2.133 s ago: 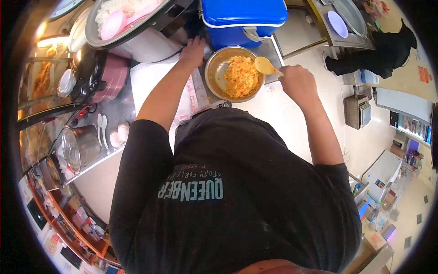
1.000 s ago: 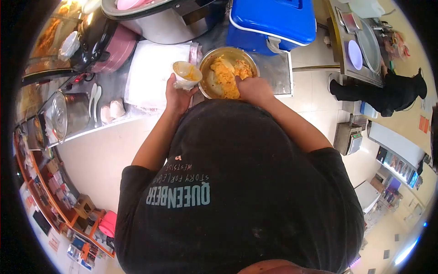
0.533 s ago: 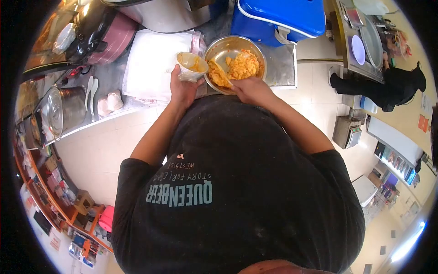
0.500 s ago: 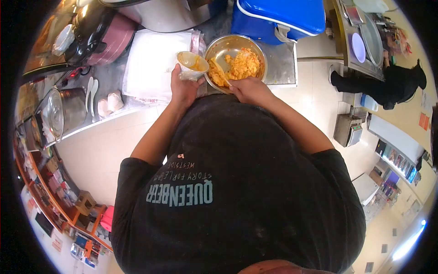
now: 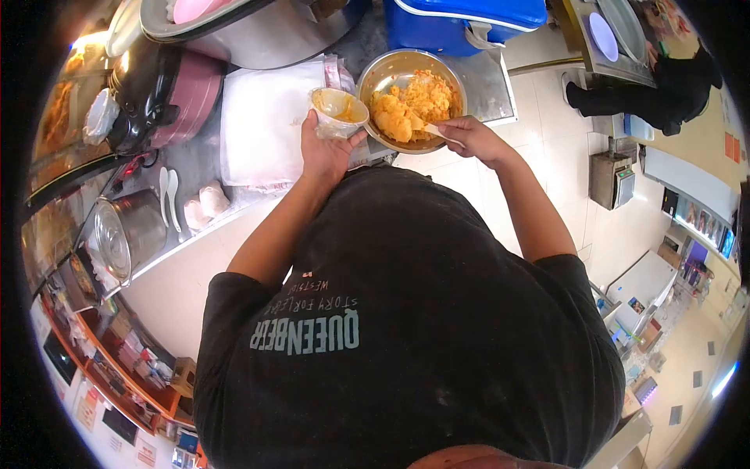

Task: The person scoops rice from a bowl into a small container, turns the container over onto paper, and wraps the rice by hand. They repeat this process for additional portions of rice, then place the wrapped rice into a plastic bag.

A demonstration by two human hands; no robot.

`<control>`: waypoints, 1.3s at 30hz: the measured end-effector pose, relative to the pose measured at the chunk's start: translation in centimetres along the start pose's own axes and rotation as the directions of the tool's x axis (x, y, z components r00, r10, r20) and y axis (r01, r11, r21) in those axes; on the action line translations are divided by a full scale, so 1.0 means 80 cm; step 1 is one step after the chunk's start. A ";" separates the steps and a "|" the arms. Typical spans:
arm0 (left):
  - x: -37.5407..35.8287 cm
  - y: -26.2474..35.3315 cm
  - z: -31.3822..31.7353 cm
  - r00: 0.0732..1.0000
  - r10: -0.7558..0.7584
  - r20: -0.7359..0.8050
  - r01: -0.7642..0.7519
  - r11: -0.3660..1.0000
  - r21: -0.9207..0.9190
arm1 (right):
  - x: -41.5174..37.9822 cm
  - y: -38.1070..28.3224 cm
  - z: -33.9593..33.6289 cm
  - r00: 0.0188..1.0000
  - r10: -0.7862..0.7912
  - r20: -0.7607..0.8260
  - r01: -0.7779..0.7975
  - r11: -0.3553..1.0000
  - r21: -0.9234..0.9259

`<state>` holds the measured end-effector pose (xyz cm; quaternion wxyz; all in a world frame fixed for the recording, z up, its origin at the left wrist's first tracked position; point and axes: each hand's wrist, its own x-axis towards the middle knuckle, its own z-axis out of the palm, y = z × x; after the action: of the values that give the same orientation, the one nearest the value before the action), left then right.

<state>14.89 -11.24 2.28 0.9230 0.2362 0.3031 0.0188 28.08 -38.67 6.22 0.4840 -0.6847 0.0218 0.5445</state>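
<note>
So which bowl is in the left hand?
The left hand holds the small white bowl; the larger metal bowl contains the orange food.

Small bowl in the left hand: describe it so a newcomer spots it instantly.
Find the blue cooler box at the top. Below it is a wide steel bowl of orange-yellow food; immediately left, the left hand holds the small bowl. Unlike its steel neighbour, it's whitish, with only yellowish-orange smears visible inside.
</note>
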 end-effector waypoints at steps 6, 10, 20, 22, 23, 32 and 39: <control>0.002 0.017 -0.006 0.995 0.095 0.028 -0.099 0.977 0.190 | -0.001 0.024 -0.007 0.992 -0.126 -0.023 0.128 0.989 0.074; 0.004 0.031 0.031 0.965 0.262 0.027 -0.255 0.901 0.352 | -0.025 0.014 -0.017 0.979 -0.205 -0.009 0.205 0.973 0.103; 0.036 -0.012 0.132 0.998 -0.048 0.041 0.049 0.999 -0.012 | -0.083 -0.071 0.044 0.599 -0.794 0.101 0.194 0.022 -0.981; 0.043 -0.015 0.119 0.999 -0.033 0.044 0.034 0.999 -0.024 | -0.087 -0.075 0.047 0.621 -0.775 0.118 0.194 0.006 -0.981; 0.044 -0.015 0.111 0.998 -0.055 0.038 0.056 0.998 -0.030 | -0.087 -0.077 0.046 0.632 -0.764 0.126 0.195 0.000 -0.981; 0.046 -0.003 0.082 0.997 0.066 -0.041 -0.068 0.996 -0.062 | -0.109 -0.091 -0.030 0.687 -0.681 -0.253 0.103 0.436 -0.894; 0.029 0.004 0.035 0.969 0.215 -0.123 -0.228 0.968 -0.107 | -0.043 -0.070 0.014 0.869 -0.465 -0.168 -0.137 0.101 -0.985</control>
<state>18.42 -11.74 3.07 0.9095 0.2112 0.3237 0.1532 28.97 -36.65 12.53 -0.0520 -0.9296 -0.3136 0.1866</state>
